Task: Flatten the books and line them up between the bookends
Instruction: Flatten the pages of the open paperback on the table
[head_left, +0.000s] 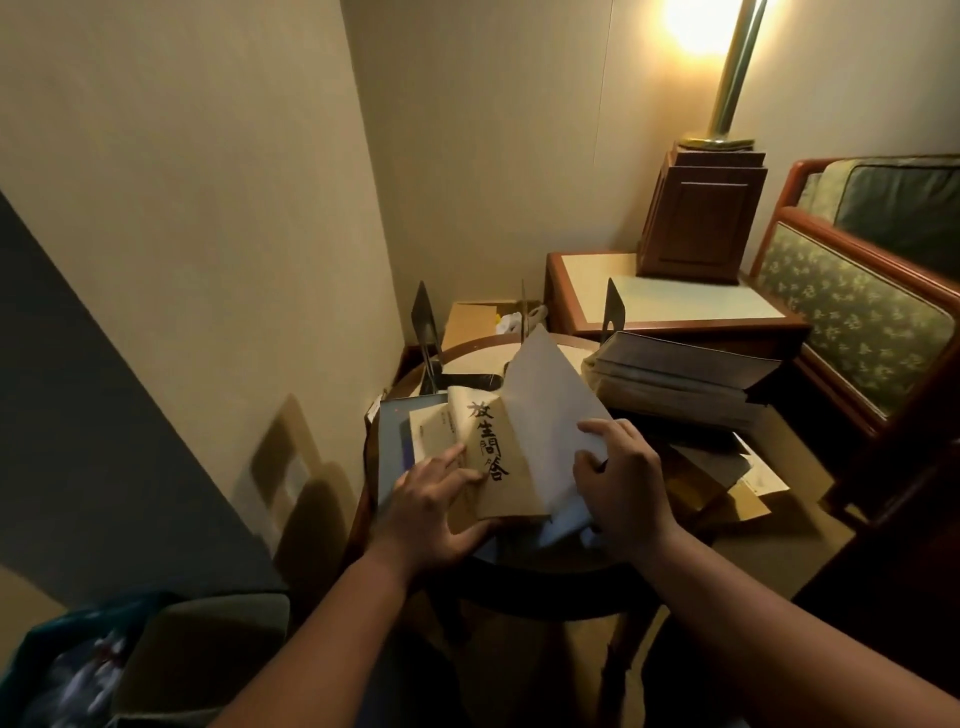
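Tan booklet (493, 457), black brush characters on the cover, lies open at the near middle of the round surface (470, 347), on a blue book (390, 441) mostly hidden beneath it. Left hand (436, 504): fingers straight, pressing the left cover flat. Right hand (621, 488): fingers curled, gripping the tan booklet by its raised white pages (545, 405); the pages' lower edge is hidden behind the hand. Far side: three dark bookends (423, 319) upright, middle one seen edge-on. Right: stack of thick books (685, 379) lying flat, titles unreadable. Tan sheets (727, 488) under it, dim and indistinct.
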